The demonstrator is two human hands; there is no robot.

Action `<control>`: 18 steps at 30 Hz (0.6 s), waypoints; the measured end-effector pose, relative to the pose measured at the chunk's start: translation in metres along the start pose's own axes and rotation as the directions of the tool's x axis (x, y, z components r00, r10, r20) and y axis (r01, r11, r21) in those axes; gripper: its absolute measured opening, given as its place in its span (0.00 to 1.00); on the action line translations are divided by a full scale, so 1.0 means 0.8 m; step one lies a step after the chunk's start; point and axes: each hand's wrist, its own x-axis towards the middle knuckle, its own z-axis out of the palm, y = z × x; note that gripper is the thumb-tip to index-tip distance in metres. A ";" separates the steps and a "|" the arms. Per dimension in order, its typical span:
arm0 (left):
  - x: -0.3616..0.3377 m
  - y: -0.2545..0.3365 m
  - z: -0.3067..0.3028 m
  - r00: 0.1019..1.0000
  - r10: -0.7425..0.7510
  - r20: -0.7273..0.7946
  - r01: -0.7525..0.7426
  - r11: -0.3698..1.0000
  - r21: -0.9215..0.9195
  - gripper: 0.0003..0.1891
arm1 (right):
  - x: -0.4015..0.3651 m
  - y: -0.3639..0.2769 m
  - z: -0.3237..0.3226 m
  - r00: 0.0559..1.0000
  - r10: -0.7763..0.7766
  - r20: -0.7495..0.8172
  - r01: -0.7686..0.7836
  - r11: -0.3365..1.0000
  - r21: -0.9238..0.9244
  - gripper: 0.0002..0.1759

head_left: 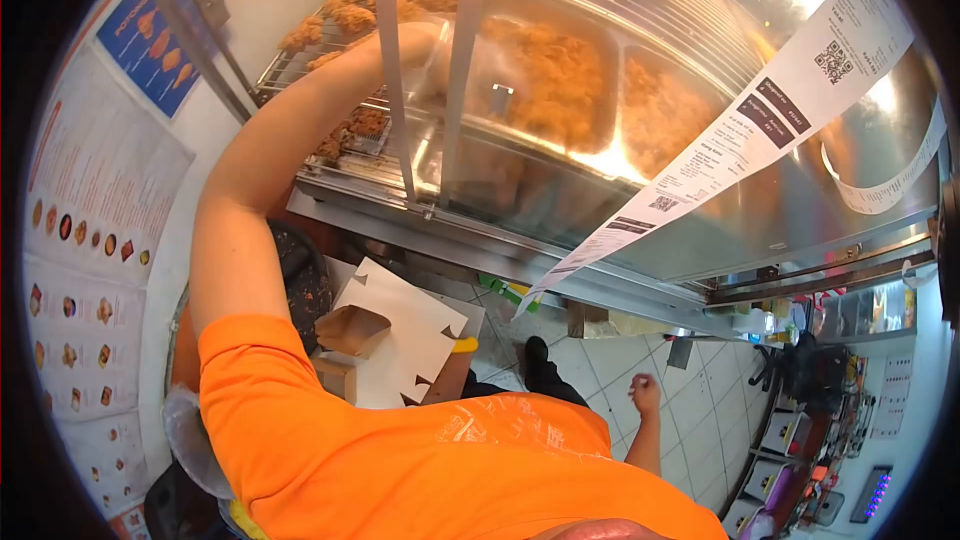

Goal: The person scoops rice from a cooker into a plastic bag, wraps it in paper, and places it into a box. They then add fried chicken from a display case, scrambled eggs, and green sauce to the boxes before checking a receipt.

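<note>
My left arm reaches up into a heated glass display cabinet [700, 230]. My left hand [425, 45] is inside it, behind two metal door bars, among pieces of fried chicken [345, 10] on a wire rack. The bars and glare hide its fingers, so I cannot tell whether it holds a piece. My right hand [645, 395] hangs at my side over the tiled floor, curled into a fist with nothing in it. More fried chicken fills the metal pans [560, 75] in the middle of the cabinet.
A long printed receipt [740, 130] hangs across the cabinet front, with a second one [890, 190] at the right. Below lie a flat white carton [400, 340] and an open brown box [350, 328]. Menu posters [90, 240] cover the left wall. Shelves and equipment [810, 420] stand at the right.
</note>
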 end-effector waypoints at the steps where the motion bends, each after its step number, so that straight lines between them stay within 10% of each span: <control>1: 0.007 -0.005 0.006 1.000 -0.005 0.012 0.005 1.000 -0.011 0.20 | -0.018 0.026 0.003 0.989 0.147 0.028 -0.148 0.988 0.032 0.09; 7: 0.025 -0.013 0.047 1.000 -0.017 -0.023 0.016 0.998 -0.055 0.19 | -0.117 0.118 0.021 0.752 0.646 0.129 -0.658 0.746 0.098 0.15; 14: 0.026 -0.014 0.035 0.980 -0.047 -0.193 -0.027 0.931 -0.363 0.18 | -0.107 0.140 0.026 0.842 0.460 0.281 -0.439 0.888 -0.138 0.16; 18: 0.007 0.062 0.009 0.920 -0.326 -0.218 0.209 0.878 -0.430 0.19 | -0.038 0.085 0.030 0.781 0.592 0.202 -0.620 0.775 0.124 0.16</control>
